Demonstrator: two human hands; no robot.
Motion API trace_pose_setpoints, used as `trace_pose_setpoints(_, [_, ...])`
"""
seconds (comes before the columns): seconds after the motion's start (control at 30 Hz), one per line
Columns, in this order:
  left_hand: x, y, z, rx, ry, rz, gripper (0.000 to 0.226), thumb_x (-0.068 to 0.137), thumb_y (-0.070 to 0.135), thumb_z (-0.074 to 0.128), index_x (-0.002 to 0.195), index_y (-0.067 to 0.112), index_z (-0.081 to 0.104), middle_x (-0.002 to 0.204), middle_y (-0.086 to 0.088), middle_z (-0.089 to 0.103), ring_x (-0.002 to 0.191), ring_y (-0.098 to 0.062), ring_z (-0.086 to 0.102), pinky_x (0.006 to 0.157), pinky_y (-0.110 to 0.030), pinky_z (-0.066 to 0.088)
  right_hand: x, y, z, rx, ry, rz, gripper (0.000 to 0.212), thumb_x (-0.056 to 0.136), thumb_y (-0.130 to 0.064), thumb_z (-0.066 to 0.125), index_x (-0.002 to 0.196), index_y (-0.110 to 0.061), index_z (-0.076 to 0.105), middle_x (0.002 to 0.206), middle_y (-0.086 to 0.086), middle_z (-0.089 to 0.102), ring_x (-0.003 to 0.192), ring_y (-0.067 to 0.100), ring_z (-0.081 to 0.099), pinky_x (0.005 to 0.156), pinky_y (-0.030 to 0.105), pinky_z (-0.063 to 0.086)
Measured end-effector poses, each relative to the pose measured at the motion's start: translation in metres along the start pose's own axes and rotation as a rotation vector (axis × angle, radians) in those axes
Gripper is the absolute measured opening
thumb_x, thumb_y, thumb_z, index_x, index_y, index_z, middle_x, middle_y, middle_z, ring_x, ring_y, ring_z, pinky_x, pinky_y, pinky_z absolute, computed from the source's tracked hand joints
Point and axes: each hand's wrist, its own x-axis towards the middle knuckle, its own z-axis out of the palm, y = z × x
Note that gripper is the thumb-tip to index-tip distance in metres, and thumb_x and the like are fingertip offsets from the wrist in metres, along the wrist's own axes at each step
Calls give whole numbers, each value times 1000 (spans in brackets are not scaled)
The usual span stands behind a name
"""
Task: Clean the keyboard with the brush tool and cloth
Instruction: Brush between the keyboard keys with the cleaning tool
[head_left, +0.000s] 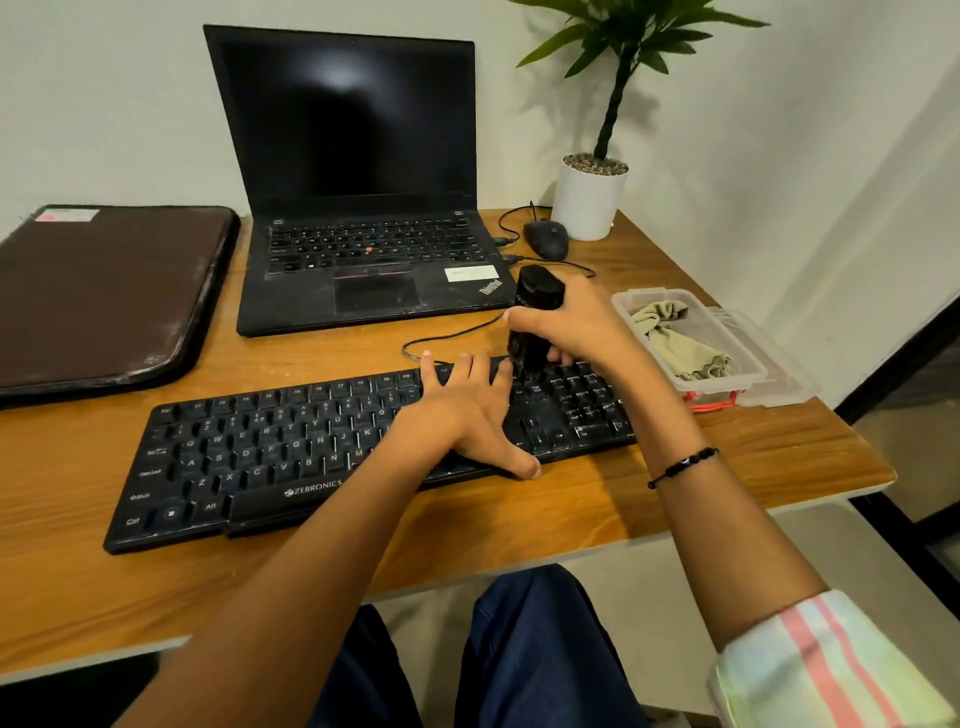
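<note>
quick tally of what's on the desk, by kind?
Keyboard: 1
Brush tool: 1
Cloth: 1
Plastic container: 1
Laptop: 1
Mouse: 1
Potted plant: 1
Brown sleeve: 1
Total: 8

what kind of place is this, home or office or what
Probably a small desk workspace, in a home or an office; the picture can't settle which. A wooden desk holds an open laptop, a separate keyboard and a mouse, with a potted plant in the corner.
</note>
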Motion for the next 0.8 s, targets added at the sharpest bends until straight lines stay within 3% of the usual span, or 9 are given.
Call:
trace_pose_setpoints(0.03, [-1,-1,0,-3,-2,-2,127,66,78,57,150,14,-13,157,-10,-8,144,-32,-12,107,-68,-10,1,1,-1,-16,16,12,21,81,-36,68,84,-20,55,74,2,65,54,18,61,46,28,50])
trace_pose_setpoints(0.1, [-2,-2,-1,-6,-11,-6,127,66,78,58,150,14,-14,157,-11,-8,144,-32,-13,107,-68,-10,9,5,-7,-149,143,18,26,79,-38,68,80,-19,50,84,6,63,76,27,64,61,35,52])
trace_pose_setpoints(0.2, [-3,0,-4,-4,-25,-5,127,67,77,58,150,13,-14,157,-11,-8,144,-33,-13,107,-68,-10,18,12,-13,-334,232,-20,29,79,-41,66,85,-20,48,95,14,64,95,35,59,72,33,40])
trace_pose_setpoints(0.37, [-2,2,-4,2,-40,-6,127,69,76,58,149,12,-15,157,-14,-9,144,-34,-14,108,-67,-10,15,16,-4,-406,179,-97,27,79,-42,65,92,-19,58,93,10,65,92,31,60,69,30,37])
trace_pose_setpoints(0.47, [-2,3,-5,6,-48,-10,126,69,76,58,149,11,-16,157,-14,-10,144,-35,-15,108,-67,-10,13,13,-15,-12,61,6,22,79,-33,69,86,-16,56,75,6,65,59,20,60,50,28,44])
trace_pose_setpoints(0.53, [-2,3,-6,6,-51,-9,126,69,75,58,149,11,-16,157,-14,-10,144,-35,-15,108,-67,-10,12,15,-20,74,61,54,21,79,-30,70,85,-14,57,66,5,64,45,16,56,40,24,44])
trace_pose_setpoints(0.6, [-2,3,-5,12,-49,-9,126,69,75,58,149,12,-16,157,-13,-11,143,-35,-15,108,-67,-10,16,19,-20,-119,149,30,24,80,-32,69,85,-13,55,70,5,62,59,23,61,49,29,46])
trace_pose_setpoints(0.7, [-3,3,-5,5,-46,-14,126,69,74,58,149,12,-16,157,-13,-10,144,-35,-15,108,-67,-10,23,19,-17,-354,257,-40,26,79,-36,67,83,-20,47,91,14,64,91,34,60,69,33,41])
trace_pose_setpoints(0.8, [-3,4,-5,11,-48,-18,126,69,75,58,149,12,-16,157,-13,-11,143,-35,-15,108,-67,-10,22,17,-13,-288,156,-47,27,78,-38,68,80,-20,48,84,11,64,84,32,62,68,35,46])
